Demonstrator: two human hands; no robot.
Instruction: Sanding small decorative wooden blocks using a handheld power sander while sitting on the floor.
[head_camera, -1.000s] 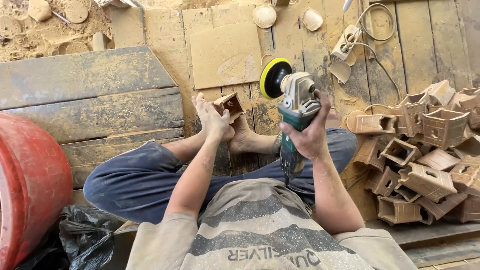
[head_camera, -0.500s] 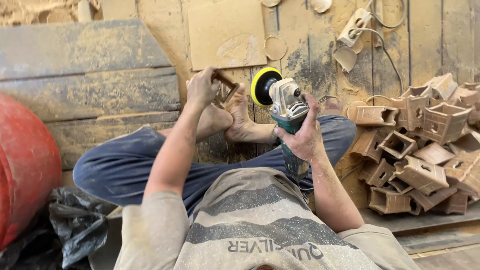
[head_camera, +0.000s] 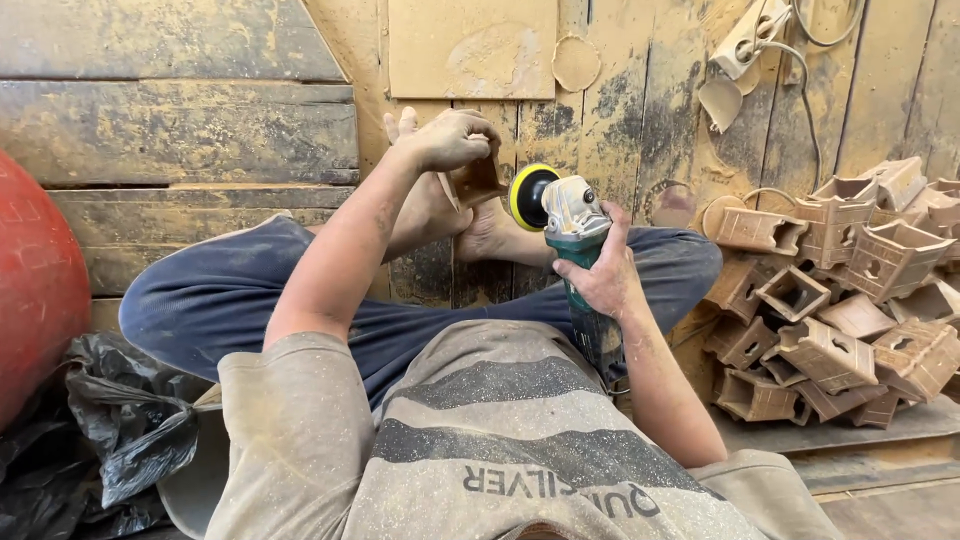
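Seated person bringing a small brown wooden box piece (head_camera: 474, 182) up to the yellow-rimmed sanding disc (head_camera: 527, 196) of a green and grey handheld grinder (head_camera: 580, 262).

Since a second ago the left hand (head_camera: 447, 140) is lifting the piece off the bare feet and carrying it toward the disc, and the grinder is swinging down and in; the gap is closing to near contact, so sanding is judged about to begin. Left fingers are clamping over the top of the piece, held just left of the disc above the feet. Right hand (head_camera: 600, 280) is wrapping its fingers tight around the grinder body. Planked wooden floor (head_camera: 200, 130) is looking rough and dust-caked. A heap of similar hollow square wooden boxes (head_camera: 840, 290) is lying well apart at right; red rounded drum (head_camera: 35, 290) at left.
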